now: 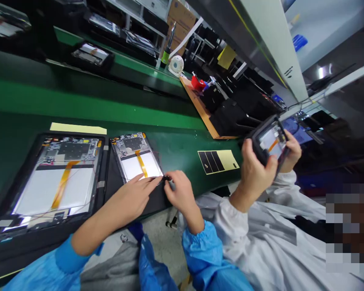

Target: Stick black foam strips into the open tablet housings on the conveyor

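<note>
Two opened tablets lie side by side on the green bench. The left tablet (79, 173) shows a white battery area, an orange ribbon cable and a circuit board, in a black frame. My left hand (133, 196) rests over the lower edge of the right tablet (129, 159), its fingers extended toward the lower right corner. At that corner my right hand (180, 192) has thumb and forefinger pinched on a small dark part (166, 178), too small to name.
To the right, a person in a white coat holds another opened tablet (273, 141). A yellow sheet with black strips (218, 161) lies on the bench. Farther back are a wooden board (200, 109), a small white fan (176, 64) and one more device (92, 54).
</note>
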A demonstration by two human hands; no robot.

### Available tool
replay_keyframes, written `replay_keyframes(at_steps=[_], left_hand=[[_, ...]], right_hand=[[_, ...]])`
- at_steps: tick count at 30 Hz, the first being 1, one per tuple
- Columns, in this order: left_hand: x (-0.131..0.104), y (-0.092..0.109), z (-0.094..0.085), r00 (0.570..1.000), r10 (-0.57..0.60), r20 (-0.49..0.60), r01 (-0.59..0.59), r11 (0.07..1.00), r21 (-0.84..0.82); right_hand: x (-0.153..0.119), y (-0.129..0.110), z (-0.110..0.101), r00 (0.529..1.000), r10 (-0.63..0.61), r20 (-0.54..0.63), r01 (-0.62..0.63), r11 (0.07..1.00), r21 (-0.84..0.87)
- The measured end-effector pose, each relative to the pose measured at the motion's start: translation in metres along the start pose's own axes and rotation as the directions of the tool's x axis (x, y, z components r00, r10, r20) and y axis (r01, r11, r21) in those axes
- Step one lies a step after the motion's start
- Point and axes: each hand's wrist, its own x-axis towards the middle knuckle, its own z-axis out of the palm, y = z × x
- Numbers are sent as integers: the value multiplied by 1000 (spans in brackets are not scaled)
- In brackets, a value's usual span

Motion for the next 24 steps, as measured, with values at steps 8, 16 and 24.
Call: replay_keyframes(at_steps=[8,16,24], left_hand=[[-10,-5,3,988,-112,-107,104,992,-73],[-11,-9,5,991,-98,-91,93,994,-55],[-52,23,-21,964,-65,-256,60,998,-28]], right_hand=[[0,2,6,985,53,167,-112,922,372],[2,7,19,993,113,39,-119,966,228],[-15,-17,16,978,-71,-195,86,994,69]])
